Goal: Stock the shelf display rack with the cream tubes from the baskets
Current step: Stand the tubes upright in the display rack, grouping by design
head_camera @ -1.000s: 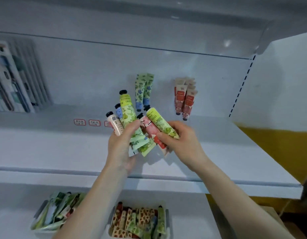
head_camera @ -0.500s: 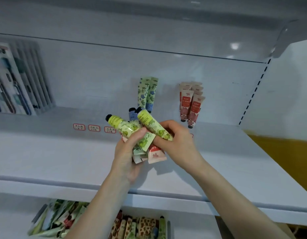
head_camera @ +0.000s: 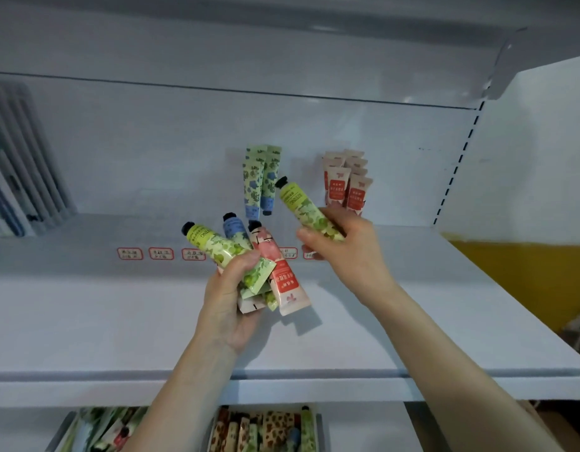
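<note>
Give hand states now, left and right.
Left hand: closed, gripping a bunch of tubes.
Right hand: closed, holding one green tube.

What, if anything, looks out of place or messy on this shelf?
Nothing looks spilled or damaged. The green-and-blue tubes and red tubes stand in tidy groups against the back wall. Only the baskets below look untidy, with tubes heaped at mixed angles.
</note>
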Demonstrator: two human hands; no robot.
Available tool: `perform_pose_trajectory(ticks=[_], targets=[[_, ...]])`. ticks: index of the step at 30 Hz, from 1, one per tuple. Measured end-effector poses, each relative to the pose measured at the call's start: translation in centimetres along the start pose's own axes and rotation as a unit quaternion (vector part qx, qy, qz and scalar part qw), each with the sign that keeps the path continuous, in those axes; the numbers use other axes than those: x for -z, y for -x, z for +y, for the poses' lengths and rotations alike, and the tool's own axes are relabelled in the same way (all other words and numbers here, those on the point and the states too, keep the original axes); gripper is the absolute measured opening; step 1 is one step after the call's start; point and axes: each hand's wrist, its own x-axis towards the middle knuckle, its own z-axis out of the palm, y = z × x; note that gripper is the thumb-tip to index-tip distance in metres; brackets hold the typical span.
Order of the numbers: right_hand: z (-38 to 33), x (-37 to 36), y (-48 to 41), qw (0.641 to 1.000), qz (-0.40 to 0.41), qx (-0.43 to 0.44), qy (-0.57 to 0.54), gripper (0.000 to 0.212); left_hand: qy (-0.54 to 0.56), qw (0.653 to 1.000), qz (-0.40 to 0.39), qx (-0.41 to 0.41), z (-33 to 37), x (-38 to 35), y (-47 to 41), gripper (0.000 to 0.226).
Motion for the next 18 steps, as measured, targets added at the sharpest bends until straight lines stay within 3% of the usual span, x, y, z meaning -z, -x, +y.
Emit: perform_pose_trajectory(ticks=[7,11,18], targets=[[1.4,3.5,-0.8,0.973,0.043,-0.150,-0.171,0.025,-0.002,1.000,0.005,0.007,0.3,0.4,-0.4,0.030],[2.0,3.8,-0.7,0.969,0.045,-0.162,-0.181,0.031,-0.012,1.000,0.006,0.006,0.3,0.1,-0.7,0.034],[2.4,3.1,-2.1,0.956,0.117,-0.136,-0.231,0.019,-0.020,0.999,0.029,-0.012,1.3,0.9,-0.9,0.029]])
